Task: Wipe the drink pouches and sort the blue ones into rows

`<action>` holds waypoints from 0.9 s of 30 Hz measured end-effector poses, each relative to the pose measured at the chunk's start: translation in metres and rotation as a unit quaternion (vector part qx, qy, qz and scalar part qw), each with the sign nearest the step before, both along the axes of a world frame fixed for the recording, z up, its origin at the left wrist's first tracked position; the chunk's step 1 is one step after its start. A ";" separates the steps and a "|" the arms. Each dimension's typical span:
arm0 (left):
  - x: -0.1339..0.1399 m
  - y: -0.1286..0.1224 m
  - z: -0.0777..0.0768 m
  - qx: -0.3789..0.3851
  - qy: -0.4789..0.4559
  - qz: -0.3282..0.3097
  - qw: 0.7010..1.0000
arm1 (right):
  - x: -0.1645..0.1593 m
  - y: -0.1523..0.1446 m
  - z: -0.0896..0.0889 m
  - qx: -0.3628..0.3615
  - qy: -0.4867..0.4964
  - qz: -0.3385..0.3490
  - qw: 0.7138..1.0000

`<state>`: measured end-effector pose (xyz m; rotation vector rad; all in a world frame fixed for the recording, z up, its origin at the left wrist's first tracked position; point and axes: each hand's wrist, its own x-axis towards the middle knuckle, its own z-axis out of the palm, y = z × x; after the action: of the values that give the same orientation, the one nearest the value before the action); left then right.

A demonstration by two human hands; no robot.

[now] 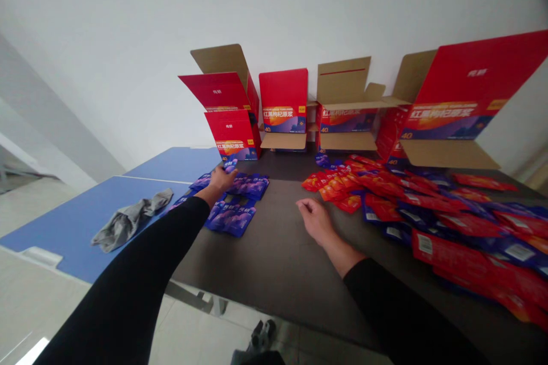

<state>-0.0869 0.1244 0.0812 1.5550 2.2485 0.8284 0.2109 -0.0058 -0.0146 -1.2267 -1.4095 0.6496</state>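
My left hand (220,180) is closed on a small blue pouch (230,166), held above other blue pouches (232,218) lying in rows on the dark table. The tip of the held pouch shows past my fingers; the rest is hidden by the hand. Over the middle of the table is my right hand (315,220), its fingers curled together and nothing visible in them. Just to its right begins a large heap of red pouches (340,185), mixed with blue pouches (396,232).
Along the wall stand red cartons with their flaps open: a left carton (234,136), a narrow carton (282,105), a third carton (347,120) and a large right carton (445,120). A grey cloth (131,221) lies on the blue tabletop (92,222) at left.
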 end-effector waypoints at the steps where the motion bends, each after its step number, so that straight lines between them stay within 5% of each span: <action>1: -0.010 0.006 -0.003 -0.019 0.090 0.002 0.996 | 0.000 0.000 0.000 0.002 -0.002 0.002 1.000; 6: -0.033 0.020 -0.021 -0.092 0.230 0.027 0.968 | 0.000 -0.001 0.000 0.009 -0.003 0.005 1.000; 27: -0.015 0.012 -0.032 -0.080 0.188 0.067 0.977 | 0.000 -0.003 0.004 0.013 -0.005 0.005 1.000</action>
<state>-0.1020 0.1367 0.0496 1.6064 2.6325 0.3925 0.2109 -0.0090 -0.0109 -1.2049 -1.4280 0.6311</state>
